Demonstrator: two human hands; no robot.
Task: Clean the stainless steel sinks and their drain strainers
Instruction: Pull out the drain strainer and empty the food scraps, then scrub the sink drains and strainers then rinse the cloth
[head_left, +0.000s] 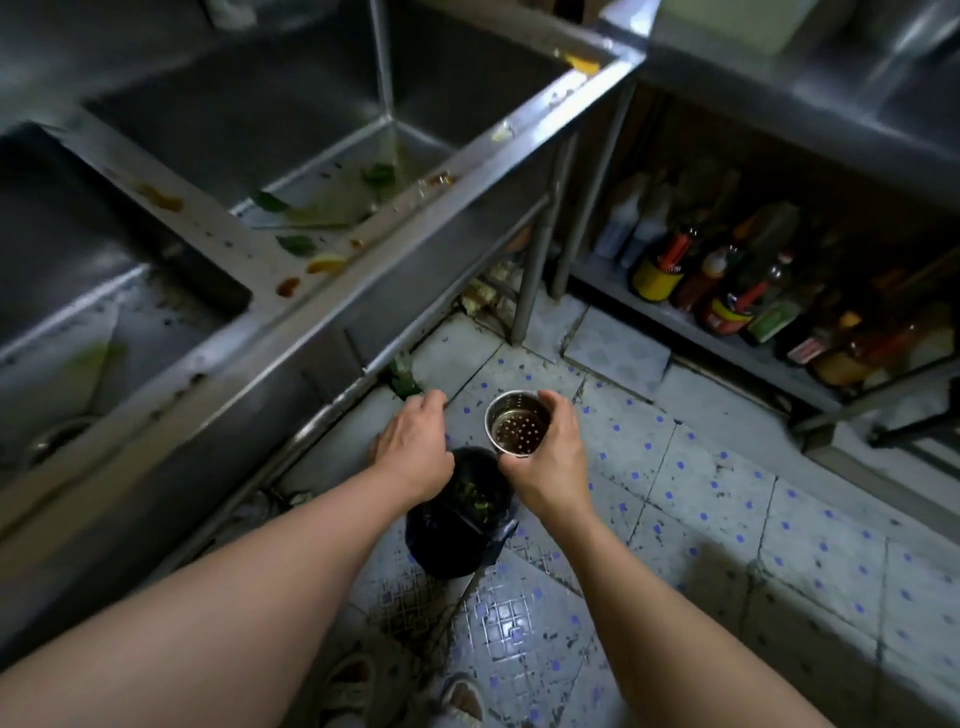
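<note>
Two sinks (322, 119), one strainer (518, 426), one bin (457, 535).

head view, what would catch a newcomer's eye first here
Most likely the shiny perforated drain strainer, gripped in the right hand just above a black-lined bin on the tiled floor, with green scraps visible inside the bin. The left hand hovers over the bin's near rim. Next, the sink at upper left, littered with leaves and orange food bits along its rim.

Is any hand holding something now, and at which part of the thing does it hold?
The right hand grips the drain strainer by its outer side wall, open end upward. The left hand holds nothing visible.
</note>
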